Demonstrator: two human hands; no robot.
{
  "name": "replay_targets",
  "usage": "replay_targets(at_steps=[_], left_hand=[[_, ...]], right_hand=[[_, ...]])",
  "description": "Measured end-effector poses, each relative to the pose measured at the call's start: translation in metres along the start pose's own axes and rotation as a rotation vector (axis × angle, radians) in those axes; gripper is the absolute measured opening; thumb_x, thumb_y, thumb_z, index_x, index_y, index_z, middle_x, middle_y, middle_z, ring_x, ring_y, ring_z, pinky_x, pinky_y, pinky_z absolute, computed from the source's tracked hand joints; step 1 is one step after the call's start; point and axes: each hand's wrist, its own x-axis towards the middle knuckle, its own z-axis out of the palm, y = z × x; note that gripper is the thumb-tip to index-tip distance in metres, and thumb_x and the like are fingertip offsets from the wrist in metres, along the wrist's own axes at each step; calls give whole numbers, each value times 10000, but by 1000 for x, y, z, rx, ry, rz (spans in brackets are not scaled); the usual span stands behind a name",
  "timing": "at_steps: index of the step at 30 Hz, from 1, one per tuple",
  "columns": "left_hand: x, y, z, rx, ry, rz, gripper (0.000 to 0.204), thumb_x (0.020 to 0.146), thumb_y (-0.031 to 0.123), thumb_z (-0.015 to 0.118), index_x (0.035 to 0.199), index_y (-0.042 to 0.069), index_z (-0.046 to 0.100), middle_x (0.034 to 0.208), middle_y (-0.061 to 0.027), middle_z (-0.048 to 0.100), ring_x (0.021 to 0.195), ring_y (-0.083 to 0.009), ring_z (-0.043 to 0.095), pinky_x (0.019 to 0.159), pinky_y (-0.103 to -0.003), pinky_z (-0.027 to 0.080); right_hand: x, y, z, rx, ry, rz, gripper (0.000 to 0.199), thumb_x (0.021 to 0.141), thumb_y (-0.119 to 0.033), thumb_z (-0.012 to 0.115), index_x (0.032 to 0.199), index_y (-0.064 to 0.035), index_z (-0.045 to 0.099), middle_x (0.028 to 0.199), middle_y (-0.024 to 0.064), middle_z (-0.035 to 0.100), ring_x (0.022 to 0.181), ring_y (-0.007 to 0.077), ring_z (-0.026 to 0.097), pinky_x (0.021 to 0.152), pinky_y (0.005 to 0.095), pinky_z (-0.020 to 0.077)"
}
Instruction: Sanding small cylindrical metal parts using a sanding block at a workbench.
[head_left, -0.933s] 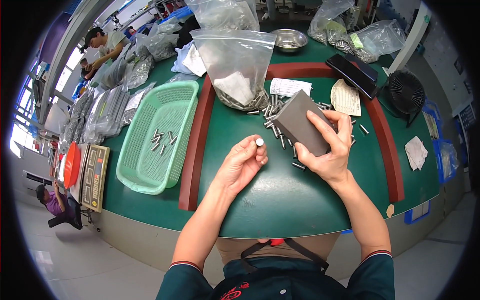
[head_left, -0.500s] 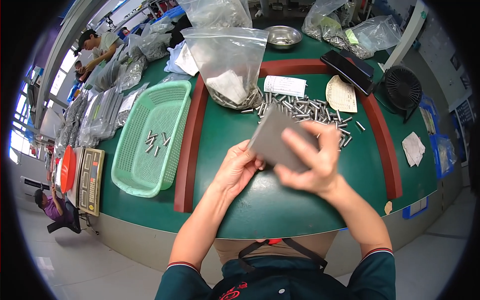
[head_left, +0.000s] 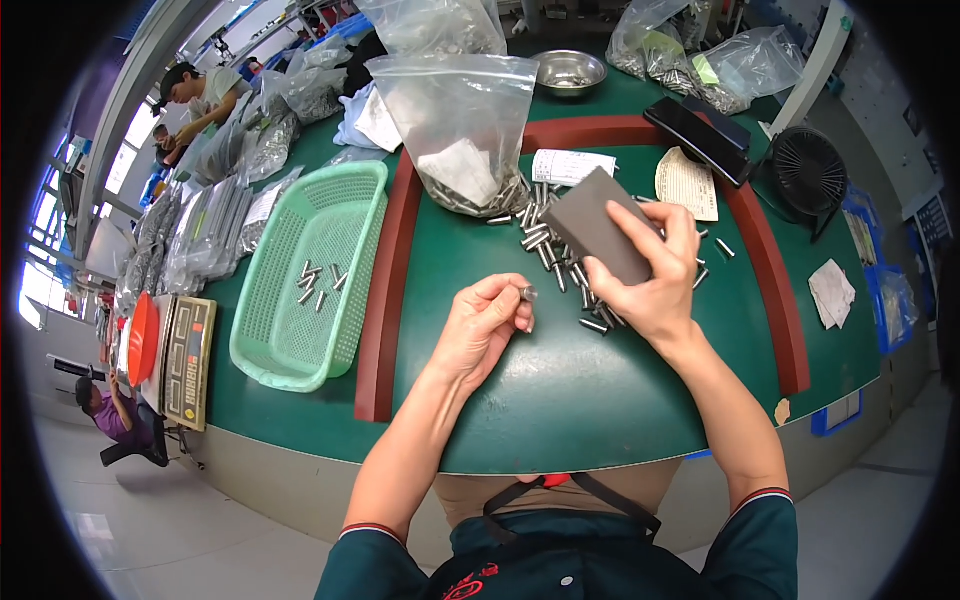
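My left hand [head_left: 485,325] pinches a small metal pin [head_left: 528,294] between thumb and fingers, its round end showing. In my right hand [head_left: 655,270] is a dark grey rectangular block [head_left: 600,226], gripped along its right side and tilted above the table. Below and behind the block lies a heap of short metal pins [head_left: 540,240], partly hidden by it. Left of my arms, a green mesh basket [head_left: 375,250] has several similar pins [head_left: 318,286] on its bottom.
A dark red raised border [head_left: 381,320] frames the green tabletop [head_left: 490,420]. Behind the heap stands a clear bag of metal parts [head_left: 465,150]. A metal bowl [head_left: 568,75], a phone [head_left: 697,142], a small black fan [head_left: 805,178] and a scale [head_left: 190,365] stand around. A co-worker [head_left: 200,95] is at far left.
The grey block has moved right and away from my left hand, carried by my right hand. The pin in my left fingers has come into sight.
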Motion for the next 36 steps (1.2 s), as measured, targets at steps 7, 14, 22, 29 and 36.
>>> replay_targets(at_steps=[7, 14, 22, 29, 36], left_hand=[[5, 1, 0, -136, -40, -55, 212, 955, 244, 637, 1024, 44, 630, 805, -17, 569, 710, -110, 509, 703, -282, 431], [5, -4, -8, -146, -60, -34, 256, 936, 259, 662, 1056, 36, 629, 839, -18, 606, 755, -132, 566, 738, -291, 480], [2, -3, -6, -140, -12, -71, 160, 923, 140, 664, 1029, 24, 640, 873, -20, 622, 734, -104, 541, 682, -262, 455], [1, -4, -5, 183, 7, 83, 184, 959, 161, 629, 1031, -5, 659, 898, -42, 670, 786, -97, 592, 729, -244, 488], [-3, -3, -2, 143, -10, 113, 177, 973, 176, 611, 984, 3, 648, 850, -38, 632, 744, -110, 562, 699, -266, 471]], right_hand=[[-6, -2, -4, 110, 18, 90, 580, 558, -212, 815, 1113, -85, 707, 991, 117, 548, 916, 271, 534, 818, 395, 422], [-10, -28, -6, 130, -30, -233, 634, 509, -223, 796, 1118, -72, 703, 1053, 153, 572, 902, 278, 554, 778, 380, 458], [-1, -12, 1, -1, 81, -121, 626, 516, -270, 823, 1113, -126, 700, 1017, 127, 576, 866, 291, 542, 767, 406, 410], [-3, -16, 3, 14, -24, -24, 616, 535, -210, 791, 1126, -66, 690, 1014, 147, 565, 902, 300, 546, 799, 419, 443], [-6, -34, 0, 207, -46, -125, 597, 545, -259, 790, 1107, -73, 714, 1033, 148, 582, 907, 280, 553, 795, 384, 446]])
